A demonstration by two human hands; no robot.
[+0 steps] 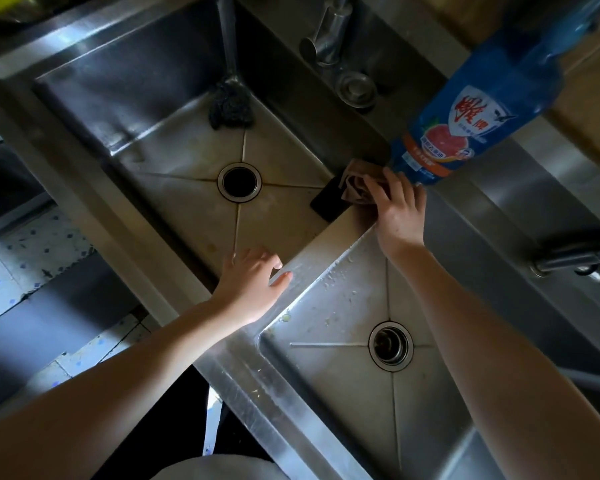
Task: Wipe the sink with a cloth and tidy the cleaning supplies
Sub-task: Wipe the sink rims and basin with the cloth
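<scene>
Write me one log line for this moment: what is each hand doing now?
step: wipe sink | left hand: open, rests on sink divider | right hand: holds cloth on sink divider, beside detergent bottle

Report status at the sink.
Left hand open, resting on sink divider. Right hand grips cloth at divider's far end. Detergent bottle close beside cloth.

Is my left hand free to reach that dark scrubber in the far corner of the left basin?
Probably yes: the left hand rests open on the divider, holding nothing, and only bare basin floor lies before the scrubber.
</scene>
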